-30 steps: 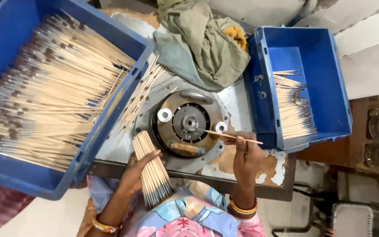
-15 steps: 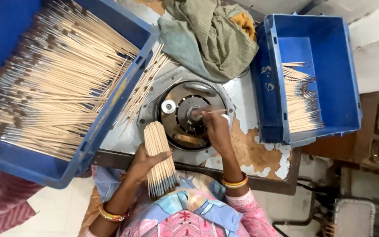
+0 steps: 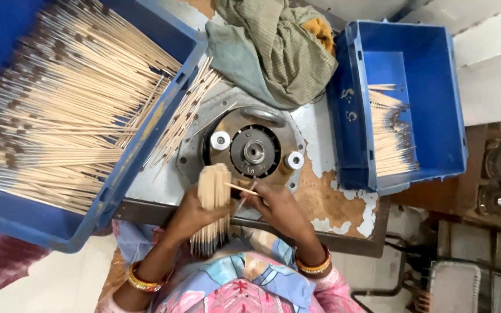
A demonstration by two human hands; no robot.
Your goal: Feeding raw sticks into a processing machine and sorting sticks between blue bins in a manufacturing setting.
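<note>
Largest first: big blue crate at 9 o'clock, tilted toward the seat, heaped with long sticks within arm's reach. Smaller blue crate at 2 o'clock, few sticks laid parallel. Round metal machine head at centre. Stick bundle upright at 6 o'clock, clenched in left hand, ends fanned for picking. Single stick pinched by right hand, just beside the bundle.

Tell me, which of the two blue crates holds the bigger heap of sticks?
The large blue crate on the left side of the picture: sticks fill it nearly edge to edge. The smaller blue crate on the right holds one thin layer along its inner side, the rest bare.
</note>
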